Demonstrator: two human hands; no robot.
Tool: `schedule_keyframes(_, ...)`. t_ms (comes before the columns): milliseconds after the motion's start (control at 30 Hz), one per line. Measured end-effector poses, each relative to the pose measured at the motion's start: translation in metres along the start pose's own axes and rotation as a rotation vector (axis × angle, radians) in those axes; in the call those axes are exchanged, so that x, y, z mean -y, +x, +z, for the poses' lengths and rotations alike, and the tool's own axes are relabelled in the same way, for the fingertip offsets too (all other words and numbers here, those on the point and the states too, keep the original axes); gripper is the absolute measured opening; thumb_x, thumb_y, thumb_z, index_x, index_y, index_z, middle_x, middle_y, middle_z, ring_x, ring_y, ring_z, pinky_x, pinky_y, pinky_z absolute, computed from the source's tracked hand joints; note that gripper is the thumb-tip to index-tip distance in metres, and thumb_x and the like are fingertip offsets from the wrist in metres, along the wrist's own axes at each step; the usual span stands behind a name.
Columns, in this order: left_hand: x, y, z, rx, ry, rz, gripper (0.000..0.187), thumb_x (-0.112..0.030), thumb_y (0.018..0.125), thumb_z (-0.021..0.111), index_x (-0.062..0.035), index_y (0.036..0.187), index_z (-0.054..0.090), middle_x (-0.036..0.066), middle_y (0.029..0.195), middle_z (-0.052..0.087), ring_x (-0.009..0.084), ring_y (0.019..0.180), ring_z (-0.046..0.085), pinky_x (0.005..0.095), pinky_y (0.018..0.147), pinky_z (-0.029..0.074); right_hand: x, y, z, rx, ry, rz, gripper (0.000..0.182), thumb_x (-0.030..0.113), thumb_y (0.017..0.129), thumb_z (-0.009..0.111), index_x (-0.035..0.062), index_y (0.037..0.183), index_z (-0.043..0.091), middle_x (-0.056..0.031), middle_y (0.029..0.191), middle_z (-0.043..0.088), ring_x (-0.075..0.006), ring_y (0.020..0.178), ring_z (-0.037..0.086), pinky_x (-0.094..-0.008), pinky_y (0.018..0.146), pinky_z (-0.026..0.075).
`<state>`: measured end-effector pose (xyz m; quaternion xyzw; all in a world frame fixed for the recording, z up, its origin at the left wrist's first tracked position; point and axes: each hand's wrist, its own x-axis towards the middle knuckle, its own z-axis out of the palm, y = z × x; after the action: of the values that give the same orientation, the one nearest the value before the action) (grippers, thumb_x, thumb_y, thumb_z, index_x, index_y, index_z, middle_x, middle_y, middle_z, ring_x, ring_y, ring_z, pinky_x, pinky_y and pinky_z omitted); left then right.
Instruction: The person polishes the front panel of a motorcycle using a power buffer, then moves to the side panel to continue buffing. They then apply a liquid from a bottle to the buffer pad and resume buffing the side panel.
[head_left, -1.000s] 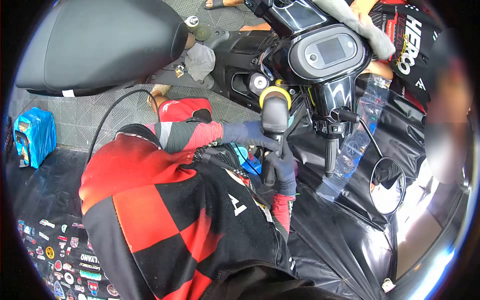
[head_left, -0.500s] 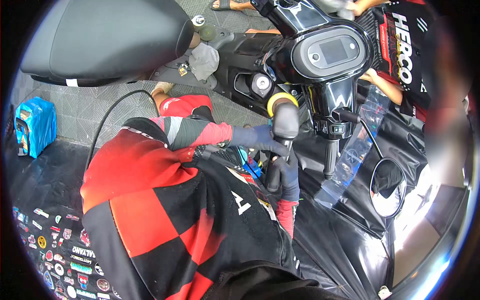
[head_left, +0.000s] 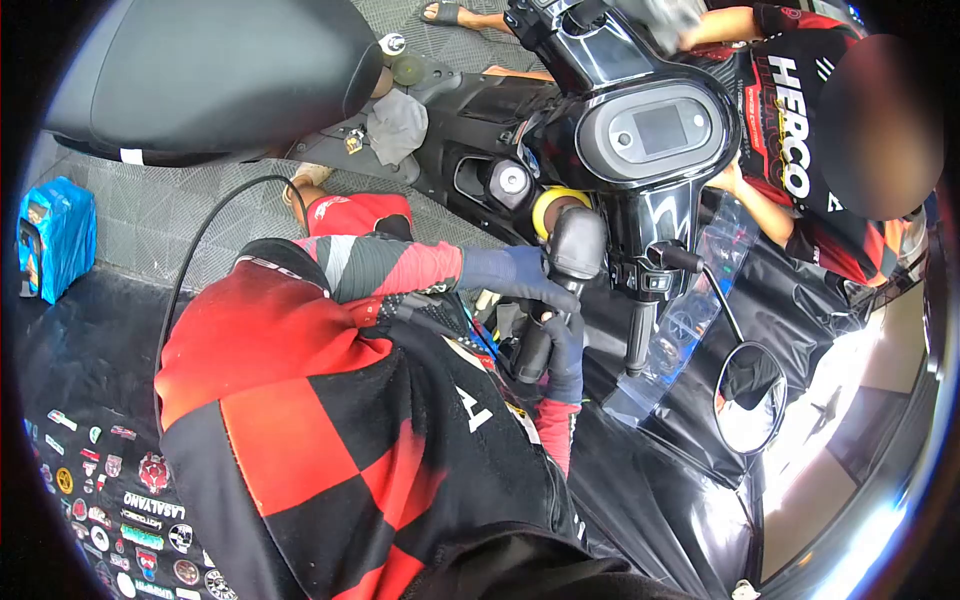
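My left hand, in a dark glove, reaches across and grips the neck of a polisher. My right hand, gloved too, is closed round the polisher's handle just below. A yellow foam pad on the polisher's head faces the black inner panel of a scooter, under the handlebar; whether it presses on the panel is hidden. Close above stand the scooter's dashboard and, to the right, its handlebar grip. My red and black sleeves and shirt fill the lower left.
A co-worker crouches at the right, one hand at the scooter's front and the other on a grey cloth. A grey rag lies on the footboard. The mirror sticks out at right. A blue bag stands on the floor at left.
The view has shifted a little, so the scooter sits slightly further left. More of the co-worker shows. Both my hands keep their hold on the polisher, its head tilted slightly differently.
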<state>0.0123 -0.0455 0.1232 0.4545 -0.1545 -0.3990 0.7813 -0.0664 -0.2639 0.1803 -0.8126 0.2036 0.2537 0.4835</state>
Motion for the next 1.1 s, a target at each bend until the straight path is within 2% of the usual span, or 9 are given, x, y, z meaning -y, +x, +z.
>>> schedule_keyframes(67, 0.003, 0.004, 0.001, 0.004, 0.052, -0.021, 0.059, -0.054, 0.068, 0.077, -0.0092, 0.106, 0.067, 0.008, 0.098, 0.069, 0.0196, 0.089, 0.064, 0.0342, 0.082, 0.051, -0.015, 0.003, -0.005, -0.047, -0.040, -0.125, 0.047, 0.024, 0.082, 0.060, -0.0018, 0.120, 0.052, -0.0131, 0.099, 0.063, -0.0212, 0.078, 0.065, -0.0339, 0.069, 0.055)
schedule_keyframes(300, 0.034, 0.026, 0.000, 0.011, 0.082, 0.087, 0.057, -0.055, 0.071, 0.075, -0.0073, 0.101, 0.067, 0.007, 0.092, 0.069, 0.0180, 0.081, 0.064, 0.0335, 0.074, 0.052, -0.029, 0.009, -0.008, 0.023, -0.053, -0.057, 0.046, 0.026, 0.082, 0.057, -0.0029, 0.118, 0.052, -0.0189, 0.099, 0.064, -0.0270, 0.074, 0.068, -0.0368, 0.064, 0.057)
schedule_keyframes(367, 0.029, 0.024, -0.005, 0.048, 0.116, 0.032, 0.062, -0.056, 0.070, 0.077, -0.0088, 0.108, 0.066, 0.008, 0.101, 0.069, 0.0197, 0.090, 0.063, 0.0345, 0.082, 0.050, -0.027, 0.006, -0.009, 0.029, 0.058, 0.011, 0.040, 0.018, 0.080, 0.066, 0.0010, 0.115, 0.058, -0.0055, 0.109, 0.060, -0.0144, 0.099, 0.056, -0.0300, 0.090, 0.044)
schedule_keyframes(500, -0.009, -0.005, -0.006, 0.110, 0.022, -0.180, 0.069, -0.057, 0.068, 0.079, -0.0091, 0.115, 0.064, 0.009, 0.108, 0.069, 0.0220, 0.099, 0.063, 0.0360, 0.091, 0.048, -0.019, 0.002, -0.012, 0.010, -0.008, -0.024, 0.040, 0.019, 0.080, 0.066, 0.0013, 0.115, 0.059, -0.0053, 0.109, 0.060, -0.0154, 0.100, 0.056, -0.0301, 0.090, 0.044)
schedule_keyframes(767, 0.083, 0.030, 0.038, -0.068, -0.034, -0.100, 0.062, -0.053, 0.073, 0.077, -0.0058, 0.111, 0.063, 0.010, 0.106, 0.067, 0.0241, 0.101, 0.061, 0.0373, 0.089, 0.048, -0.009, -0.006, -0.034, 0.144, -0.296, 0.014, 0.053, 0.026, 0.077, 0.070, 0.0018, 0.122, 0.058, -0.0076, 0.111, 0.064, -0.0169, 0.100, 0.059, -0.0333, 0.089, 0.047)
schedule_keyframes(900, 0.009, 0.001, 0.016, -0.107, 0.026, -0.067, 0.061, -0.058, 0.069, 0.076, -0.0082, 0.103, 0.067, 0.010, 0.094, 0.069, 0.0232, 0.086, 0.065, 0.0367, 0.076, 0.052, -0.014, 0.001, -0.031, 0.118, -0.034, 0.092, 0.042, 0.021, 0.079, 0.064, 0.0004, 0.115, 0.059, -0.0068, 0.106, 0.062, -0.0157, 0.098, 0.057, -0.0310, 0.088, 0.045)
schedule_keyframes(967, -0.003, -0.001, 0.007, -0.103, 0.098, -0.056, 0.063, -0.062, 0.068, 0.075, -0.0095, 0.103, 0.068, 0.010, 0.092, 0.070, 0.0220, 0.082, 0.066, 0.0360, 0.071, 0.053, -0.012, 0.005, -0.022, 0.051, -0.044, -0.033, 0.053, 0.035, 0.083, 0.062, -0.0038, 0.118, 0.053, -0.0180, 0.096, 0.065, -0.0264, 0.072, 0.068, -0.0373, 0.063, 0.057)
schedule_keyframes(1033, 0.010, 0.010, 0.007, -0.009, 0.074, -0.050, 0.075, -0.065, 0.066, 0.074, -0.0052, 0.110, 0.065, 0.012, 0.100, 0.069, 0.0246, 0.089, 0.066, 0.0354, 0.081, 0.052, -0.013, 0.007, -0.022, 0.047, -0.082, -0.064, 0.054, 0.036, 0.083, 0.062, -0.0046, 0.117, 0.053, -0.0171, 0.094, 0.065, -0.0262, 0.072, 0.069, -0.0370, 0.063, 0.058)
schedule_keyframes(1100, 0.020, 0.018, 0.007, -0.019, 0.102, -0.062, 0.073, -0.065, 0.067, 0.073, -0.0056, 0.109, 0.066, 0.012, 0.098, 0.070, 0.0241, 0.087, 0.066, 0.0349, 0.079, 0.052, -0.007, 0.005, -0.016, 0.082, 0.051, 0.032, 0.041, 0.021, 0.080, 0.059, 0.0006, 0.116, 0.058, -0.0086, 0.109, 0.061, -0.0163, 0.097, 0.057, -0.0318, 0.086, 0.047)
